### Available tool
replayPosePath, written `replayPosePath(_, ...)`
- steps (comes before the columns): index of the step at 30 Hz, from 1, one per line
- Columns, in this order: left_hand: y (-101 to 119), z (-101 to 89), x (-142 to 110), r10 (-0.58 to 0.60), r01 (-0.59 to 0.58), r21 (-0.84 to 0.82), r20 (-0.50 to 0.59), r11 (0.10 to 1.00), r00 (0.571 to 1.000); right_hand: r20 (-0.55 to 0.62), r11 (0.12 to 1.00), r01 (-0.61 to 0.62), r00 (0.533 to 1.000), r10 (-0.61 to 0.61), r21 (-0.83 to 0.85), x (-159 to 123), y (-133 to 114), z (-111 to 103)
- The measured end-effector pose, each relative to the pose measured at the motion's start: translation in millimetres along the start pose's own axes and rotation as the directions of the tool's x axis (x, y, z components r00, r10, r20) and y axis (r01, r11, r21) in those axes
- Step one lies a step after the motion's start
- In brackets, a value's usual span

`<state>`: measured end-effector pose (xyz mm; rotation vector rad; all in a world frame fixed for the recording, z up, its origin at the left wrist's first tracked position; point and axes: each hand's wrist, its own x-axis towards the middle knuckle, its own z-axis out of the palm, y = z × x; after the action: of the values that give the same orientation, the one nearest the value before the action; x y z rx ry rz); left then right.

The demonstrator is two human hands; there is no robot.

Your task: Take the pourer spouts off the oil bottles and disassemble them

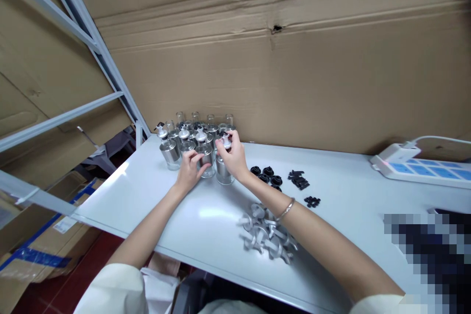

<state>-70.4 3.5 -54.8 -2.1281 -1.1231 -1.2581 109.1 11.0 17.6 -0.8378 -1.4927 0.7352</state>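
My right hand [234, 156] pinches the silver pump top of a glass dispenser bottle [224, 170] with a metal band, standing upright on the table. My left hand [191, 168] is beside another banded dispenser bottle [207, 170] to the left; its thumb and fingers are apart, and the fingertips overlap that bottle's near side. Two more bottles with silver pump tops, a middle one [187, 146] and an outer one [169, 152], stand further left. Behind them are several glass bottles [211, 120] without pump tops, partly hidden.
Silver pump heads [263, 235] lie in a pile near my right forearm. Black round collars [268, 171], black strips [300, 180] and small black parts [312, 201] are to the right. A power strip [423, 169] sits at the far right. Cardboard [294, 83] backs the table; a metal frame [95, 44] rises left.
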Motion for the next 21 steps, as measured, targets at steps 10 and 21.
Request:
replayPosePath(10, 6, -5.2, 0, -0.051, 0.051, -0.080, 0.001, 0.996, 0.999, 0.049, 0.999, -0.005, 0.999, 0.003, 0.046, -9, -9, 4)
replayPosePath(21, 62, -29.2, 0, -0.244, 0.224, -0.465, 0.017, 0.857, 0.970, 0.302, 0.979, -0.037, 0.953, -0.025, 0.199, -41, -43, 8)
